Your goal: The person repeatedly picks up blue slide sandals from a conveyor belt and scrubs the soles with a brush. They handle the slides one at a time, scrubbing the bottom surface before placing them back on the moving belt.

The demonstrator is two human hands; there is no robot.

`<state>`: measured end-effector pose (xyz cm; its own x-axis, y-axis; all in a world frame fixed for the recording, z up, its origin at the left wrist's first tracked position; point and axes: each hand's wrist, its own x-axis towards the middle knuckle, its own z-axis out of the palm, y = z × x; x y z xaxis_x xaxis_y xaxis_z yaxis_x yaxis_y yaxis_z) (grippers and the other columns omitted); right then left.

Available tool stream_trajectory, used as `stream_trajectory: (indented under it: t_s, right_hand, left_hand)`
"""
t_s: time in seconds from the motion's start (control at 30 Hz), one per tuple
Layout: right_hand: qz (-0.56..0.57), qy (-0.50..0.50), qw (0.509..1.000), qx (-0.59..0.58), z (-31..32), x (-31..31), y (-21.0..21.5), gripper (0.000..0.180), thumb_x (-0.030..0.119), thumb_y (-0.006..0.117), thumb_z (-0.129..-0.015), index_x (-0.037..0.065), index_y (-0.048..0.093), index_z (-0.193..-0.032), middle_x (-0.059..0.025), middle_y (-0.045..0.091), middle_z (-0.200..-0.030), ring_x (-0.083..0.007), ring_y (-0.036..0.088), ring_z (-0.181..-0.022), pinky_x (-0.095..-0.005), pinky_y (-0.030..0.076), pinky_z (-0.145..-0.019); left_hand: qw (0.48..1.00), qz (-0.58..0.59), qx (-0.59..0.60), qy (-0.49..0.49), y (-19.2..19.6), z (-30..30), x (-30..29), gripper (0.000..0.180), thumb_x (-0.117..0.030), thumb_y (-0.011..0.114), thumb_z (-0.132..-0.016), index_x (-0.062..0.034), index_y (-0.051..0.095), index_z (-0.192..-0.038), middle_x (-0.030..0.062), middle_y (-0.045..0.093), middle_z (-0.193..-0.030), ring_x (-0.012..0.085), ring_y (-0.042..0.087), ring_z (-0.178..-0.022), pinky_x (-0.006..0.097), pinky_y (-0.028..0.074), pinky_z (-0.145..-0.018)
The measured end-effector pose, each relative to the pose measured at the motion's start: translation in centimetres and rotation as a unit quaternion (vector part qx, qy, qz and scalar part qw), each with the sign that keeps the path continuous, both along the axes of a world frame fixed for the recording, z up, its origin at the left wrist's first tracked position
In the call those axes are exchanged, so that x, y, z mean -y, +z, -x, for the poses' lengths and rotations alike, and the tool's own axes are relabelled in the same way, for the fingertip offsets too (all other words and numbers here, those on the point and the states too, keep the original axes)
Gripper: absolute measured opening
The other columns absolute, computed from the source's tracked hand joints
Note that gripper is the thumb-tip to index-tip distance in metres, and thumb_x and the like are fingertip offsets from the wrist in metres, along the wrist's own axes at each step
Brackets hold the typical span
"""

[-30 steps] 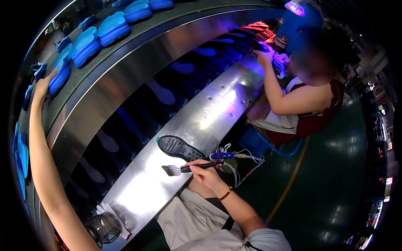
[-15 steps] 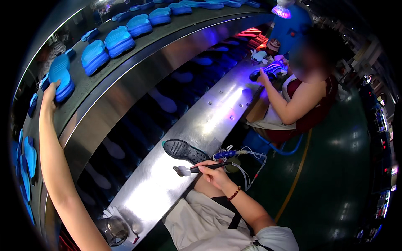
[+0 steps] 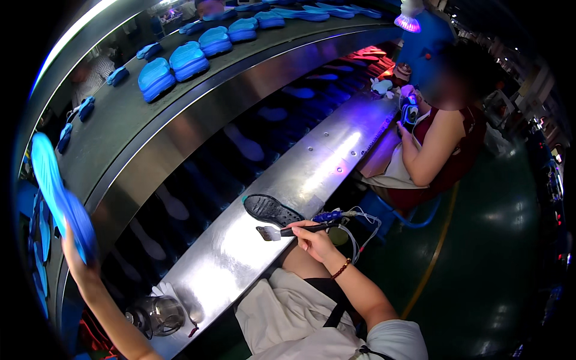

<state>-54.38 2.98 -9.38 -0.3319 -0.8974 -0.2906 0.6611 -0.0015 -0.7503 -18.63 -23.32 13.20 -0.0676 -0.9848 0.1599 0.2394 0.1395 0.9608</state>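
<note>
Black brush (image 3: 287, 231) in right hand (image 3: 318, 243), fingers (image 3: 303, 234) curled

glowing lamp (image 3: 407, 23), seated co-worker (image 3: 441, 141), yellow floor line (image 3: 437, 258)

Blue shoe sole (image 3: 57, 180): blurred, held aloft, steeply tilted. Flat brush (image 3: 286, 231): black handle crosses bench's (image 3: 210, 270) near edge.

We log the bench (image 3: 225, 264) as smooth, glossy metal throwing hard glare, the side panel (image 3: 157, 141) as shiny metal too, and the conveyor belt (image 3: 97, 144) as matt. We tag the raised blue piece (image 3: 54, 180) smooth and foam-like, the black sole (image 3: 264, 208) rubbery, ridged and pitted, the brush handle (image 3: 326, 227) plastic-looking. We add creased matt cloth (image 3: 267, 306), a glossy see-through jar (image 3: 166, 316), a shiny floor (image 3: 480, 240).
</note>
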Motion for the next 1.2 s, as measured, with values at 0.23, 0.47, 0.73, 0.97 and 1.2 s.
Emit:
stream_trajectory:
  t_s: [0.23,0.47,0.73,0.97,1.2]
  right_hand:
    - [0.018,-0.015,1.000,-0.010,0.6,1.4,0.6,0.016,0.006,0.053,-0.083,0.000,0.056,-0.097,-0.0076,0.061,-0.091,-0.0056,0.042,-0.048,-0.0168,0.034,-0.044]
    - [0.021,-0.052,0.998,-0.026,1.0,1.3,0.5,0.017,0.008,0.056,-0.082,-0.001,0.057,-0.095,-0.0072,0.061,-0.084,-0.0058,0.042,-0.048,-0.0177,0.034,-0.044]
    - [0.014,-0.069,0.997,-0.023,0.2,0.8,0.5,0.017,0.007,0.056,-0.081,-0.002,0.057,-0.096,-0.0077,0.062,-0.084,-0.0063,0.043,-0.048,-0.0184,0.035,-0.044]
    - [0.045,-0.087,0.995,0.001,1.1,0.2,2.3,0.016,0.007,0.055,-0.082,-0.002,0.056,-0.095,-0.0084,0.061,-0.086,-0.0080,0.048,-0.053,-0.0191,0.036,-0.047]
    - [0.143,-0.026,0.989,0.025,-1.2,0.2,5.7,0.022,-0.002,0.056,-0.077,-0.002,0.055,-0.099,-0.0163,0.059,-0.100,-0.0166,0.059,-0.076,-0.0222,0.047,-0.067]
  left_hand:
    - [0.967,0.025,-0.164,-0.195,-12.6,2.4,-15.3,0.022,-0.016,0.060,-0.081,-0.0019,0.044,-0.086,0.0059,0.049,-0.061,0.0132,0.054,-0.052,0.023,0.050,-0.050]
    - [0.939,-0.225,-0.057,-0.256,-20.5,3.0,-20.8,0.029,-0.021,0.063,-0.075,0.0000,0.049,-0.090,0.0113,0.054,-0.066,0.0201,0.057,-0.053,0.029,0.049,-0.045]
    - [0.882,-0.306,-0.253,-0.253,-20.1,3.9,-21.7,0.033,-0.030,0.064,-0.072,-0.0005,0.048,-0.073,0.0101,0.051,-0.053,0.0206,0.052,-0.044,0.031,0.046,-0.045]
    - [0.709,-0.158,-0.513,-0.457,-22.0,4.2,-20.8,0.090,-0.043,0.063,-0.073,-0.0049,0.010,-0.136,0.0322,0.024,-0.130,0.0530,0.034,-0.112,0.063,0.033,-0.088]
    - [0.682,-0.442,-0.419,-0.404,-22.7,11.1,-20.3,0.088,-0.067,0.042,-0.074,-0.0067,0.022,-0.134,0.0235,0.034,-0.129,0.0391,0.040,-0.114,0.052,0.034,-0.093]
